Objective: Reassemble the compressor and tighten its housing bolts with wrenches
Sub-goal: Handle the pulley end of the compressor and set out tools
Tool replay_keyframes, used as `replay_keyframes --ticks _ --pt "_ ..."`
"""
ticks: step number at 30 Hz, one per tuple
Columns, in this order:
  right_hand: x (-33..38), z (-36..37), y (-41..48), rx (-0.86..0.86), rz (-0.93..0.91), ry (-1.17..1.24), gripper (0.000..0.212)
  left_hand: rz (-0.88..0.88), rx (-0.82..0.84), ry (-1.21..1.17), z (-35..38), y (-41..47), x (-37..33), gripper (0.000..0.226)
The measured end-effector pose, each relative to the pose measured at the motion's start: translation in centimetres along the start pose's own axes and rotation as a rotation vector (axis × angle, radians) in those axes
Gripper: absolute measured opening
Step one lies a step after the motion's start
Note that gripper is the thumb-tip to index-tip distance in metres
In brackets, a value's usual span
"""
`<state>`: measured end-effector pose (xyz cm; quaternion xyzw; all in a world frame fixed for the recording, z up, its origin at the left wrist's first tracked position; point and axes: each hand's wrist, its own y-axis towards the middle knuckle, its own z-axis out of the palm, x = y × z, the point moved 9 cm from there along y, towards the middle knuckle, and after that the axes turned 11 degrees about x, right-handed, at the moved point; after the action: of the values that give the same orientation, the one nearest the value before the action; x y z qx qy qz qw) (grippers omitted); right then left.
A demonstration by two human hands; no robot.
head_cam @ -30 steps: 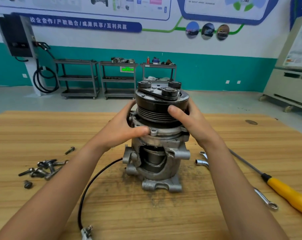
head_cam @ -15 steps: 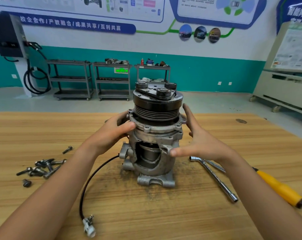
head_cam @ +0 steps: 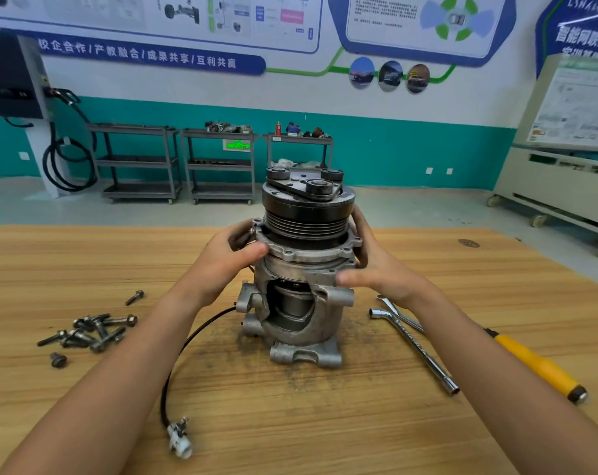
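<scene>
The compressor (head_cam: 301, 323) stands upright mid-table, a cutaway grey housing with a black grooved pulley (head_cam: 308, 207) on top. My left hand (head_cam: 227, 260) grips the upper flange from the left, thumb across its front edge. My right hand (head_cam: 376, 272) holds the right side, thumb pressed on the housing body just under the flange and fingers curled round the back. Several loose bolts (head_cam: 92, 330) lie in a heap at the left. An L-shaped socket wrench (head_cam: 414, 341) and a flat wrench (head_cam: 393, 308) lie to the right, partly under my right forearm.
A yellow-handled screwdriver (head_cam: 537, 366) lies at the far right of the wooden table (head_cam: 325, 423). A black cable with a white connector (head_cam: 179, 437) trails from the compressor toward the front. A single bolt (head_cam: 134, 297) lies apart. Metal shelf carts stand by the far wall.
My right hand came off the pulley, opened briefly beside the compressor, and now holds the housing below the flange. My left hand stayed on the flange.
</scene>
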<state>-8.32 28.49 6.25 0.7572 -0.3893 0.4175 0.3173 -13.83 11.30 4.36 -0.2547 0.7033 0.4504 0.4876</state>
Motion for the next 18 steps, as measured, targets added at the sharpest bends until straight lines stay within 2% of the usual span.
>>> replay_keyframes --ticks 3,7,9,13,18 --pt "0.1 -0.8 -0.4 -0.123 -0.035 0.069 0.145 -0.014 -0.054 -0.009 -0.6 0.1 0.5 0.057" --pt "0.2 -1.5 -1.7 -0.180 -0.013 -0.085 0.135 -0.010 -0.111 -0.082 -1.0 0.4 1.0 0.018" --pt "0.2 -1.3 -2.6 -0.188 0.007 -0.193 0.133 -0.041 -0.185 -0.187 -1.4 0.4 1.5 0.009" --pt "0.3 0.5 -3.7 -0.197 0.015 -0.428 0.129 -0.125 -0.170 -0.325 -1.3 0.7 2.4 0.009" --pt "1.1 0.4 -4.6 -0.427 -0.129 -0.449 0.107 -0.156 -0.162 -0.412 -1.5 1.0 2.7 0.025"
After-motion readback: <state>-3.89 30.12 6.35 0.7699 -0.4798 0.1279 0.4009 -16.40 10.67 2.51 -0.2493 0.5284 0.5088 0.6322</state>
